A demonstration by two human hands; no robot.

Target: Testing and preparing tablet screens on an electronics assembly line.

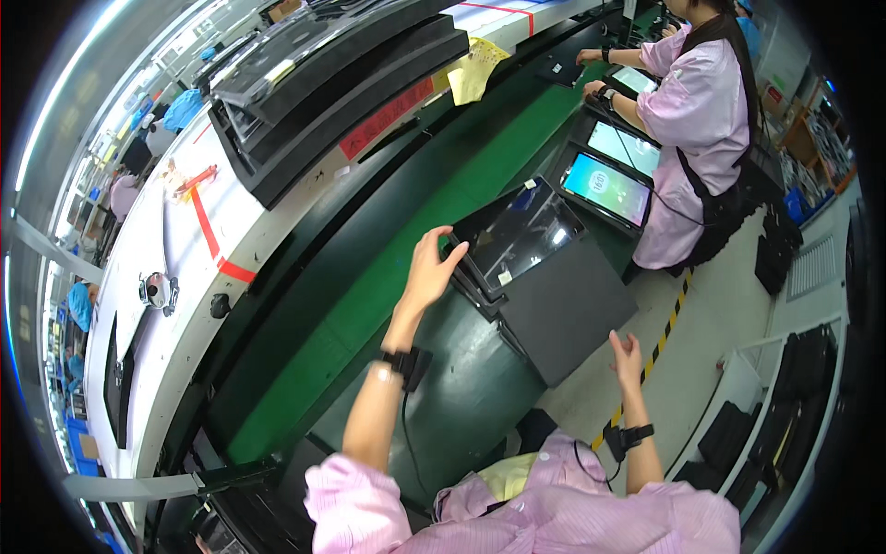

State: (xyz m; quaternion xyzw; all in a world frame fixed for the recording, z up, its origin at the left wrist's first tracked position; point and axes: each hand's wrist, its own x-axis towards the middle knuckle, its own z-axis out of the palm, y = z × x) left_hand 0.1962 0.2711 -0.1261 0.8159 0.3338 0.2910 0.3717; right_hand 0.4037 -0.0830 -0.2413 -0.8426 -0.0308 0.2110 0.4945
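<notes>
On the dark green bench in front of me, a glossy black panel lies in black trays, its surface reflecting light. My left hand is at the left corner of this stack, with thumb and fingers closed about the edge of a black tray. Against the panel's near side lies a flat dark grey board, covering part of the stack. Just off that board's right corner is my right hand, holding nothing, its fingers apart. Both wrists wear black bands with cables.
Beyond the stack, tablets with lit screens lie before a co-worker in pink. Stacked black trays stand on the white bench at left. Yellow-black floor tape and a shelf of black items are at right.
</notes>
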